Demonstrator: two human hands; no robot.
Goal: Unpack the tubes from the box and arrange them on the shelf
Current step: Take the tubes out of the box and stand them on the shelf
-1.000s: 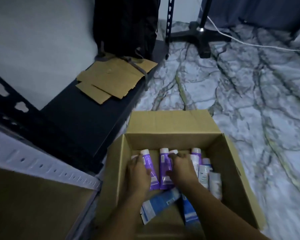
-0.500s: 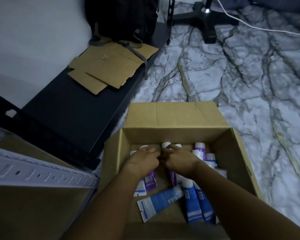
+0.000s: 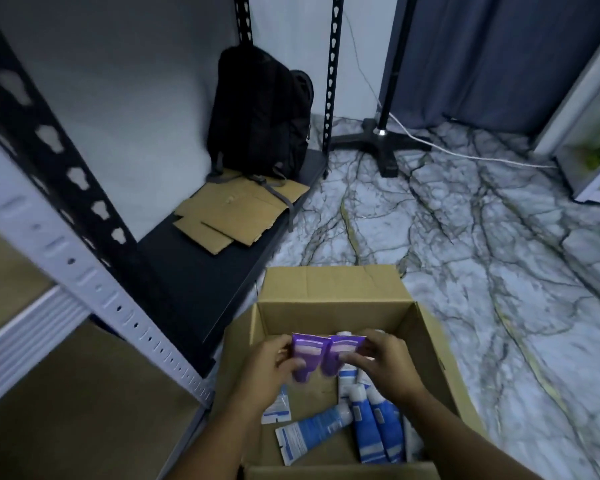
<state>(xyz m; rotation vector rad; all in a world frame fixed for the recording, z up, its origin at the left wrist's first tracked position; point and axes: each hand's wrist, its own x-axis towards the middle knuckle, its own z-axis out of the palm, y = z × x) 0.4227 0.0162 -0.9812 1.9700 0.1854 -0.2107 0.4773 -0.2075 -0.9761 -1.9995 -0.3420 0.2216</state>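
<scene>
- Currently left hand (image 3: 274,368) grips one purple tube (image 3: 305,358); right hand (image 3: 385,365) grips the other purple tube (image 3: 340,355), above box (image 3: 329,285)
- Advise lifting both clear of the rim; carry level to shelf (image 3: 84,410)

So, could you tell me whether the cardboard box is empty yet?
Not empty. Blue tubes still lie on the floor of the cardboard box.

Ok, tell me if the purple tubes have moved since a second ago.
Yes. The purple tubes lay flat on the floor of the box; now the left hand and right hand hold them upright, lifted off that floor, crimped ends up.
</scene>
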